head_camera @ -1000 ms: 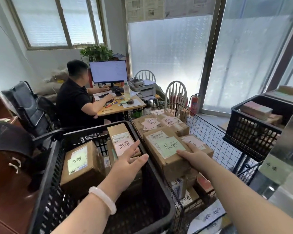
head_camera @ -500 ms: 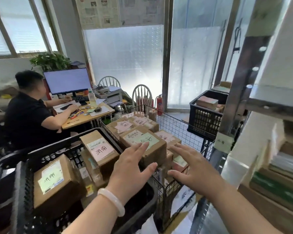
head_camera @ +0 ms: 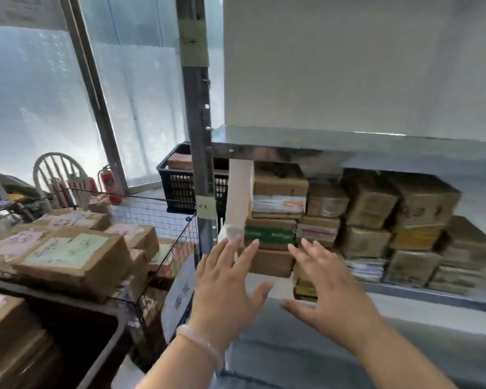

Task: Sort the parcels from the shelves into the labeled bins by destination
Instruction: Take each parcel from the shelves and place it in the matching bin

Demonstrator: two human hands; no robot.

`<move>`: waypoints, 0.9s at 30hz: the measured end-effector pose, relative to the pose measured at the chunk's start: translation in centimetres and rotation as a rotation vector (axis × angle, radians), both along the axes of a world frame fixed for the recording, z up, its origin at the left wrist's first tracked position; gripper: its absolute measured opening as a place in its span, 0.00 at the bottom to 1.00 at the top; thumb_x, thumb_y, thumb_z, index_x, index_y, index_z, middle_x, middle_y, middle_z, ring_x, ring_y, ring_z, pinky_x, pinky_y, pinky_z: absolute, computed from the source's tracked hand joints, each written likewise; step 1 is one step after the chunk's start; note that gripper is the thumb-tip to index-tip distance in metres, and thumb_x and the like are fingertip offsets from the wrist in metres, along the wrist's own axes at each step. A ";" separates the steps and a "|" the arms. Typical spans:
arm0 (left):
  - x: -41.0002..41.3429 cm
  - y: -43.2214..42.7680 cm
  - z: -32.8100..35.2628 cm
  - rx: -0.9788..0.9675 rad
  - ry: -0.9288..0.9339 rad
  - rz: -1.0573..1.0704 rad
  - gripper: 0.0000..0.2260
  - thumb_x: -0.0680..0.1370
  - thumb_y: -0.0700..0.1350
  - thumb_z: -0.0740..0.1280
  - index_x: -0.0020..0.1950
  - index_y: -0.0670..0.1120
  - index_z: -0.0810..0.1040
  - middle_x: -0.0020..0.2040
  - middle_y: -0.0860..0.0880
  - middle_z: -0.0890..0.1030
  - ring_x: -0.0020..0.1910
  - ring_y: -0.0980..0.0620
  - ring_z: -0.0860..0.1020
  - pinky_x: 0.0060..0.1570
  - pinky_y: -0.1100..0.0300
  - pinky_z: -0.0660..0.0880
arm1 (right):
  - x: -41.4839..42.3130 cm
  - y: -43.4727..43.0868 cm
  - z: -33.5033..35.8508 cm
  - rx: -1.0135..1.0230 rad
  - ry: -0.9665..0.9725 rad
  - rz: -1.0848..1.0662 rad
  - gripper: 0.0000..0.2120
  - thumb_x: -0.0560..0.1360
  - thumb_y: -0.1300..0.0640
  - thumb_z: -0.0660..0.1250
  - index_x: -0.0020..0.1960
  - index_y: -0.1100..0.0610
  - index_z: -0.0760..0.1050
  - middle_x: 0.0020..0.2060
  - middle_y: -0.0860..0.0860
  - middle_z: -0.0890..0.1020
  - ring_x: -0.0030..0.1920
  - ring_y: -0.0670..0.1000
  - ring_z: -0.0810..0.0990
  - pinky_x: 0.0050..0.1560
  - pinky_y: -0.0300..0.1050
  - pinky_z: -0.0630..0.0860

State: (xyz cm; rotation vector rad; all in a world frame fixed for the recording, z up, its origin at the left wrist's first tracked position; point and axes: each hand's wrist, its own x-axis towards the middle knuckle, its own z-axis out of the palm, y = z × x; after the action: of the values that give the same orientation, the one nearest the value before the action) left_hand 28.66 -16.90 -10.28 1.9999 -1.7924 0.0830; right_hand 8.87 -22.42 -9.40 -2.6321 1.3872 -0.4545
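The small brown cardboard parcels [head_camera: 371, 209], stacked tightly on the grey metal shelf [head_camera: 432, 298] at right, look stiff, boxy and fairly light, best gripped by opposite side faces at the stack's left end, where the left hand [head_camera: 227, 284] and right hand [head_camera: 328, 284] hover spread-fingered, holding nothing.

Tall frosted window panes [head_camera: 34, 102] fill the left side, with bright, diffuse daylight coming through, and a slanting grey metal frame [head_camera: 96, 102] divides them. Below the glass are a white spindle-back chair [head_camera: 57, 171], a red fire extinguisher [head_camera: 109, 183] upright near the frame's foot, and a strip of pale floor [head_camera: 149, 193] just beyond. On the right is a plain off-white wall [head_camera: 348, 66], evenly lit; edges throughout are soft with blur.
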 end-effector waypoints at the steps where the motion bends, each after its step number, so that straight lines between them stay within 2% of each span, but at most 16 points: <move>1: -1.7 -0.6 0.1 -0.003 0.004 -0.042 0.33 0.77 0.68 0.56 0.78 0.65 0.46 0.80 0.58 0.48 0.79 0.54 0.43 0.77 0.52 0.43 | -1.8 0.0 0.1 -0.022 -0.005 -0.046 0.42 0.71 0.26 0.57 0.75 0.34 0.35 0.78 0.39 0.41 0.76 0.40 0.36 0.76 0.44 0.38; 4: -6.4 -2.0 0.3 0.000 0.010 -0.158 0.33 0.77 0.68 0.57 0.78 0.65 0.46 0.80 0.58 0.48 0.79 0.54 0.43 0.77 0.52 0.45 | -7.3 0.1 0.4 -0.054 -0.029 -0.174 0.43 0.71 0.26 0.58 0.75 0.34 0.35 0.78 0.40 0.42 0.77 0.42 0.38 0.78 0.46 0.42; 10: -14.8 -5.4 1.2 -0.037 -0.018 -0.304 0.33 0.77 0.67 0.57 0.78 0.64 0.47 0.79 0.58 0.50 0.78 0.54 0.45 0.76 0.51 0.48 | -15.9 -1.1 0.7 0.001 -0.045 -0.327 0.44 0.72 0.29 0.60 0.76 0.35 0.35 0.78 0.39 0.40 0.78 0.44 0.39 0.76 0.46 0.45; 15: -22.4 -9.7 0.6 -0.011 -0.012 -0.342 0.33 0.77 0.67 0.58 0.78 0.64 0.48 0.79 0.58 0.52 0.78 0.54 0.48 0.76 0.51 0.52 | -23.6 -5.2 -0.4 0.010 -0.106 -0.420 0.43 0.71 0.30 0.62 0.76 0.35 0.40 0.79 0.41 0.45 0.78 0.46 0.44 0.76 0.49 0.52; 22: -32.9 -16.2 -0.4 0.033 -0.053 -0.383 0.31 0.79 0.65 0.58 0.78 0.64 0.48 0.80 0.56 0.50 0.79 0.53 0.45 0.77 0.49 0.49 | -34.0 -14.2 -2.3 0.055 -0.094 -0.561 0.40 0.73 0.35 0.66 0.78 0.41 0.49 0.79 0.50 0.52 0.78 0.53 0.50 0.76 0.54 0.57; 27: -36.9 -19.8 -1.4 0.068 -0.042 -0.327 0.31 0.79 0.65 0.58 0.78 0.64 0.49 0.80 0.56 0.50 0.79 0.52 0.45 0.76 0.51 0.47 | -36.7 -21.8 -4.0 0.196 -0.005 -0.632 0.42 0.73 0.31 0.61 0.79 0.43 0.46 0.79 0.57 0.48 0.78 0.61 0.47 0.77 0.57 0.51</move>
State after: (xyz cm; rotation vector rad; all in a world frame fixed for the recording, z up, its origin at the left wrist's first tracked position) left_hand -8.21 -36.68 -11.64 1.7327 -2.1496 -0.0391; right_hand -27.85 -44.21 -13.44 -1.9971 2.1278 -0.3570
